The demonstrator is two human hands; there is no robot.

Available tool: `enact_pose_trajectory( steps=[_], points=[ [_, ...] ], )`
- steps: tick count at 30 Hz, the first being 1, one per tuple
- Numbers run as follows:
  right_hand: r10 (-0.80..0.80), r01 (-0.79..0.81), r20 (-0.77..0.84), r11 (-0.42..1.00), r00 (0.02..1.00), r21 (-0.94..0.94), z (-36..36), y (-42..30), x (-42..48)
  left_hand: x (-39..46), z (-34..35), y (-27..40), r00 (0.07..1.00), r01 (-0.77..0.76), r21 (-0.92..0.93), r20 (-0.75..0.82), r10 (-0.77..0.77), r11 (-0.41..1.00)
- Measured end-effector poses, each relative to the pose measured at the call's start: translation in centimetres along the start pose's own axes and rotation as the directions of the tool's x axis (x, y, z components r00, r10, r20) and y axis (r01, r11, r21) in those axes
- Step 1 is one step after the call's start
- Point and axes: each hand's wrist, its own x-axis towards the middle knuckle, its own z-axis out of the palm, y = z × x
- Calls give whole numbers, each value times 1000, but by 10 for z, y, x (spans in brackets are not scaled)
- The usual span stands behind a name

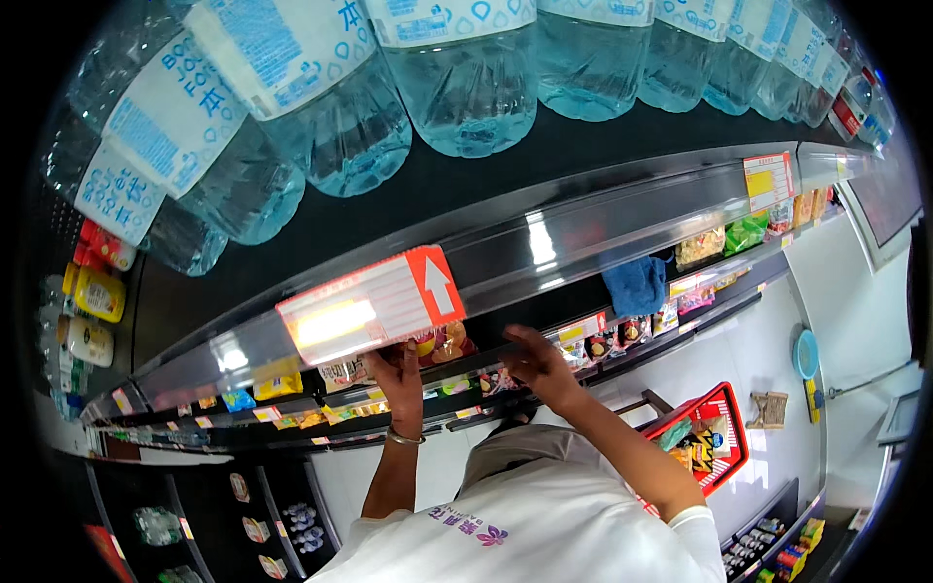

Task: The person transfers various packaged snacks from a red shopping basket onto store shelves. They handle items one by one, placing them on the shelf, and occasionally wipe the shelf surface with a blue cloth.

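Observation:
My left hand [399, 382], with a bangle at its wrist, reaches to the shelf below the large price tag [370, 304]. Its fingers touch or lie beside packaged snacks [444, 344]; the tag and shelf edge partly hide them, so its grip is unclear. A pale snack bag with writing [345, 373] is just left of it. Farther right, my right hand [538, 364] hovers before the shelf with fingers apart and nothing visible in them. A blue cloth [635, 286] hangs over the shelf edge to the right of my right hand.
Large water bottles [466, 95] line the upper shelf, over a clear shelf-edge strip [539, 240]. A red shopping basket [738, 444] with packaged goods is at the right, near a small wooden stool [768, 410] and blue basin [806, 354]. More shelving [270, 503] stands behind.

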Motion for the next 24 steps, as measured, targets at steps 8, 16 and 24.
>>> enact_pose_trajectory(
  steps=[8,16,24],
  points=[
    [-31,26,40,992,999,122,44,52,69,-3,-5,-9,999,4,-17,40,-3,1000],
    [-416,269,-205,821,886,-504,24,-27,4,-14,34,46,944,-63,-211,306,127,976],
    [-237,254,-485,967,842,-31,-14,-35,-113,-55,93,51,740,76,-333,650,171,940]
  ],
)
